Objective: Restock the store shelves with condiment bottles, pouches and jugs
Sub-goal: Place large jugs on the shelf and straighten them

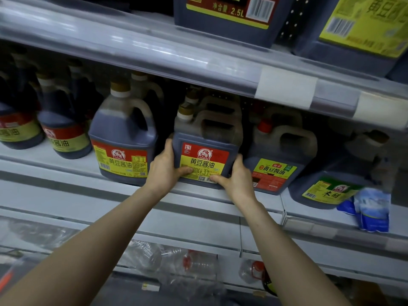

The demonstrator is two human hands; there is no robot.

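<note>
Squarely in the middle of the view, both hands clasp one dark soy sauce jug [205, 138] by its lower corners. The left hand [164, 167] curls round the jug's left side, fingers reaching back out of sight and the thumb laid flat across the bottom of the red and yellow label. The right hand [235, 176] mirrors it on the right side, with its thumb pressed on the label's lower edge near the barcode. Neither hand is spread wide (each is bent just enough to hug a corner).

The jug stands upright at the front lip of the middle shelf [110, 188]; whether its base bears on the shelf or is slightly lifted cannot be told. It sits between a matching jug [123, 133] just to its left and a green-labelled jug [278, 155] close on its right. Further right are a vinegar jug [324, 191] and blue pouches [373, 208] at the shelf edge.
</note>
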